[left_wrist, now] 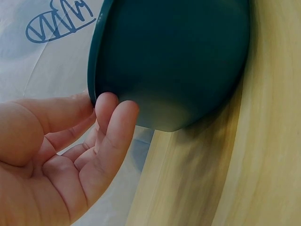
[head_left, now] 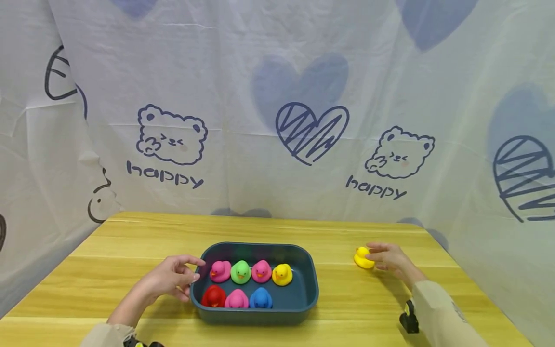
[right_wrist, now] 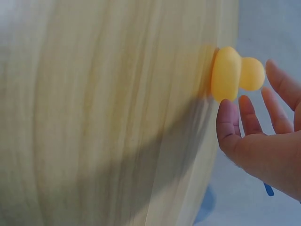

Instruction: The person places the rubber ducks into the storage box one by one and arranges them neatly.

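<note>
A dark teal rectangular bin [head_left: 310, 294] stands on the wooden table. At its left end, my left hand [head_left: 171, 279] has loosely bent, spread fingers; in the left wrist view, fingertips [left_wrist: 126, 110] lie at the bin's rim and outer wall [left_wrist: 174, 56]. Far to the right is a yellow rubber duck [head_left: 362, 259] on the tabletop. My right hand [head_left: 390, 259] is beside that duck, its fingers parted and partly covering it. In the right wrist view, the thumb and fingers spread around the duck [right_wrist: 226, 75] without closing; whether any fingertip touches it, I cannot tell.
Inside the bin, a back row holds a magenta duck [head_left: 220, 272], a green duck [head_left: 241, 273], a pink duck [head_left: 261, 272] and a yellow one [head_left: 282, 274]. The front row has red [head_left: 214, 297], pink [head_left: 236, 300] and blue ducks [head_left: 260, 299]. A printed curtain [head_left: 243, 193] hangs behind the table.
</note>
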### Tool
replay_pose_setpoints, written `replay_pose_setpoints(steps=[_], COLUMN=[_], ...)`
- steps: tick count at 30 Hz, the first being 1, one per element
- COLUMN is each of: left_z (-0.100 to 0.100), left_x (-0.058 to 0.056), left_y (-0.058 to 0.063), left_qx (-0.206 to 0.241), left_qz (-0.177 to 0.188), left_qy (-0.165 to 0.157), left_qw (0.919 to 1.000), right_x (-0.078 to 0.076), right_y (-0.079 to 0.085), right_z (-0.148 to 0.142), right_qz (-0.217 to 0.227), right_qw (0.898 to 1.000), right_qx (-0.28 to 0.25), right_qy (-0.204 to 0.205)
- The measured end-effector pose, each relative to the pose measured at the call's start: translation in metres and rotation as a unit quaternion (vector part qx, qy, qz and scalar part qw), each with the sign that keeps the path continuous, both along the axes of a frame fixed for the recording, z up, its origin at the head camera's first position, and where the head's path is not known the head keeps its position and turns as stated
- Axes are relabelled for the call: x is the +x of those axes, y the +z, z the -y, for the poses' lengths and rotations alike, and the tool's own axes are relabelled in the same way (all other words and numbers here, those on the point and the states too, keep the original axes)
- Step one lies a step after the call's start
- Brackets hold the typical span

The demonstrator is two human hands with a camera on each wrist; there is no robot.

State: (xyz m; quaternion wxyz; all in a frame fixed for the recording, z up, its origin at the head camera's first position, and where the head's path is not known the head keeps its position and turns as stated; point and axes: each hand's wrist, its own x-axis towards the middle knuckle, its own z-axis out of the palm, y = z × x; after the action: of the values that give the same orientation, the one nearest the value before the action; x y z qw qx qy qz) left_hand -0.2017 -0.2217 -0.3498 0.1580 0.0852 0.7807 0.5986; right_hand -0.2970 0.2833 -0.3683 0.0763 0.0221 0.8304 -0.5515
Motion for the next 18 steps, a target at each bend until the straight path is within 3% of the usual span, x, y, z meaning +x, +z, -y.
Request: replay_pose_setpoints(steps=[11,18], left_z=[0.001,0.0], left_x=[0.001,0.0], left_y=[0.002,0.002], left_qx=[0.002,-0.002], left_qz=[0.003,0.005], left_qy=[-0.001,0.004], left_qw=[1.0,1.0], right_x=[-0.01,-0.012], right_y=[-0.008,-0.013], right_z=[0.004,0.009], right_qz=[0.01,-0.007], right_qw=[0.999,1.0], right_qx=[0.046,0.02], right_qy=[-0.015,-0.022])
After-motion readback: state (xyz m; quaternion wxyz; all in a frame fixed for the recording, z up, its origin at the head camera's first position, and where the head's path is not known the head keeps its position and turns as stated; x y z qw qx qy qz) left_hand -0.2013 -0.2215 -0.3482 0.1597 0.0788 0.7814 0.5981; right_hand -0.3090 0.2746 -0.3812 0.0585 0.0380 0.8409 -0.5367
